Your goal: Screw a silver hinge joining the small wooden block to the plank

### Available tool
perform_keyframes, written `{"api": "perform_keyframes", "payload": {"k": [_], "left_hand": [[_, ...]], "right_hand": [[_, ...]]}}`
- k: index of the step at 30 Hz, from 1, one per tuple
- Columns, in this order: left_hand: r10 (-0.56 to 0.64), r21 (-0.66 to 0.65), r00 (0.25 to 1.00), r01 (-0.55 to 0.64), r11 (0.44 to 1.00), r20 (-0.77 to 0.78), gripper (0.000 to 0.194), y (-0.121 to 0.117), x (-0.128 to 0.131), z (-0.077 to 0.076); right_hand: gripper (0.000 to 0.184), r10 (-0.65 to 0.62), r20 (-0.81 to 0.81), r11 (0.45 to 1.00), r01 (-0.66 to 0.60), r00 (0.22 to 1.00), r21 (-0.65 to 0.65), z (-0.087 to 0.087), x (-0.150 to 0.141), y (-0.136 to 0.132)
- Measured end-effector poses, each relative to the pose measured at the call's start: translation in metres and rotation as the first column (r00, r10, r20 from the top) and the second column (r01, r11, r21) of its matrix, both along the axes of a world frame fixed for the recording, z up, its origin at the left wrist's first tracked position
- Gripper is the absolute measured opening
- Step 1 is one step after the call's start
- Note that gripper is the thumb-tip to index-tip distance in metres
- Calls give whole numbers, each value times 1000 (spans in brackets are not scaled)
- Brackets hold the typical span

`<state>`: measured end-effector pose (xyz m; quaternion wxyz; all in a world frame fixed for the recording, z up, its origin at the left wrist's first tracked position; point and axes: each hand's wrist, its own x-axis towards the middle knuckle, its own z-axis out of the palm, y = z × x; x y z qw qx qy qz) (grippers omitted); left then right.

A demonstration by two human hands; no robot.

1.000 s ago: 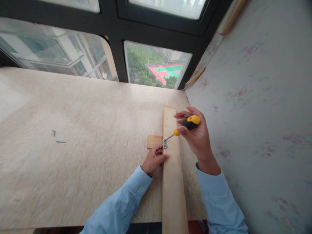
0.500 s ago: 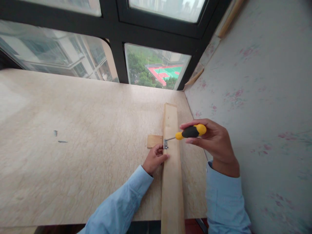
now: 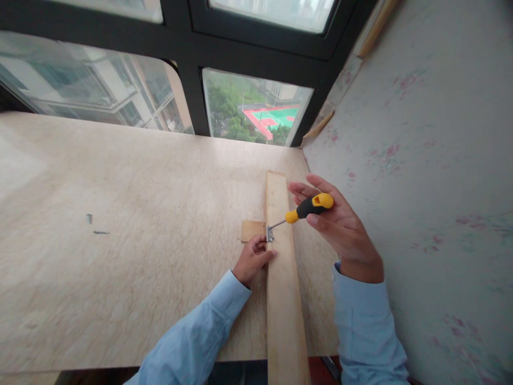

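A long pale wooden plank [image 3: 282,299] lies on the counter, its near end reaching past the front edge. On its left edge sits a small silver hinge [image 3: 270,234], beside a small flat wooden block [image 3: 253,231]. My left hand [image 3: 253,260] grips the plank's left edge just below the hinge, thumb on top and fingers curled at the side. In my right hand [image 3: 340,224] is a yellow and black screwdriver [image 3: 309,208], slanted, its tip at the hinge. The thumb touches the handle while the fingers are loosened and partly spread behind it.
Two small screws [image 3: 89,218] lie apart on the left of the marbled counter [image 3: 140,289]. A dark window frame [image 3: 182,85] bounds the back. Close by my right arm rises a flowered wall [image 3: 433,176].
My right hand has loosened its fingers round the screwdriver and shifted slightly left. The handle has turned and tilts more upward. My left hand keeps its hold on the plank.
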<state>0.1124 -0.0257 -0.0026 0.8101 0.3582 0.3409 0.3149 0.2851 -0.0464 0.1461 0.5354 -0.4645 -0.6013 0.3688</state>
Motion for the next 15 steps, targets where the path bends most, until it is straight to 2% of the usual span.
{"api": "perform_keyframes", "payload": {"k": [2, 3, 5, 7, 9, 10, 11, 15], "left_hand": [[3, -3, 1000, -3, 1000, 0, 48, 0, 0, 0], [3, -1, 1000, -3, 1000, 0, 48, 0, 0, 0], [1, 13, 1000, -1, 1000, -1, 47, 0, 0, 0], [0, 25, 1000, 0, 1000, -1, 46, 1, 0, 0], [3, 32, 1000, -3, 999, 2, 45, 1, 1, -1], [3, 31, 1000, -3, 1000, 5, 46, 1, 1, -2], [3, 28, 1000, -4, 1000, 9, 46, 1, 1, -2], [0, 23, 1000, -1, 1000, 17, 47, 1, 1, -3]], "right_hand": [[47, 11, 21, 1000, -11, 1000, -4, 0, 0, 0], [43, -27, 49, 1000, 26, 998, 14, -2, 0, 1], [44, -220, 115, 973, 208, 969, 103, -9, -2, 5], [51, -466, 151, 875, 429, 872, 222, -18, -6, 11], [52, -591, 155, 795, 539, 792, 279, -26, -10, 16], [50, -591, 144, 794, 541, 794, 278, -28, -12, 18], [49, -553, 120, 818, 511, 824, 264, -29, -13, 19], [55, -206, -29, 967, 208, 978, 145, -16, -14, 13]]}}
